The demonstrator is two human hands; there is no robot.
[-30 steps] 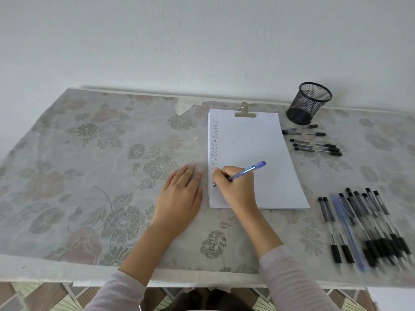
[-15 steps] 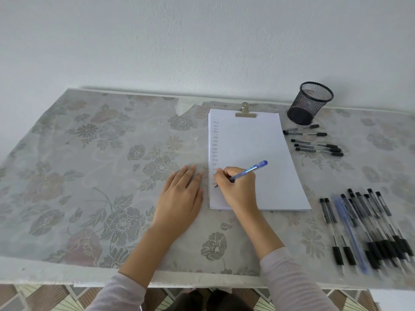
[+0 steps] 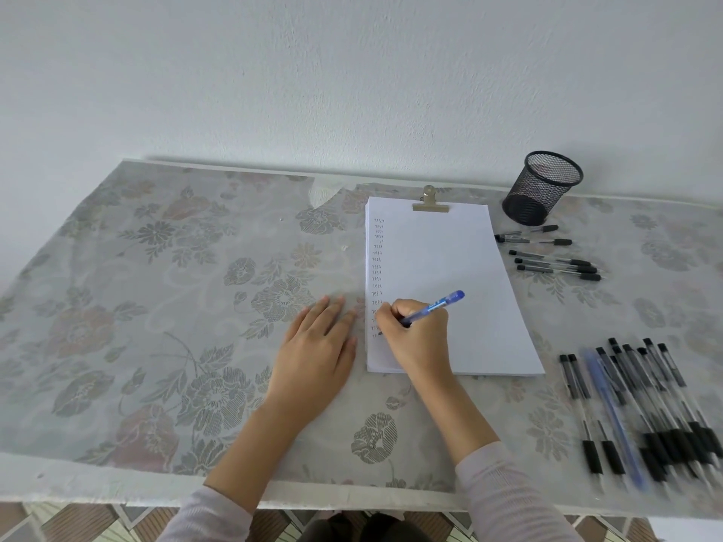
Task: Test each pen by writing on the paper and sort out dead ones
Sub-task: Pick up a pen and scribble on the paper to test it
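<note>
A white paper pad (image 3: 450, 275) lies on the table under a brass clip (image 3: 430, 203), with a column of small written marks down its left margin. My right hand (image 3: 414, 334) grips a blue pen (image 3: 434, 307), its tip on the lower left of the paper. My left hand (image 3: 319, 346) rests flat on the tablecloth just left of the pad. A large bunch of black pens with one blue pen (image 3: 641, 408) lies to the right near the front. A smaller group of black pens (image 3: 551, 256) lies beside the pad's upper right.
A black mesh pen cup (image 3: 542, 187) stands at the back right against the wall. The floral tablecloth (image 3: 156, 307) covers the table, whose front edge runs below my forearms. The white wall rises directly behind.
My right hand with the blue pen has shifted slightly down the left margin of the paper. My left hand has stayed flat in place.
</note>
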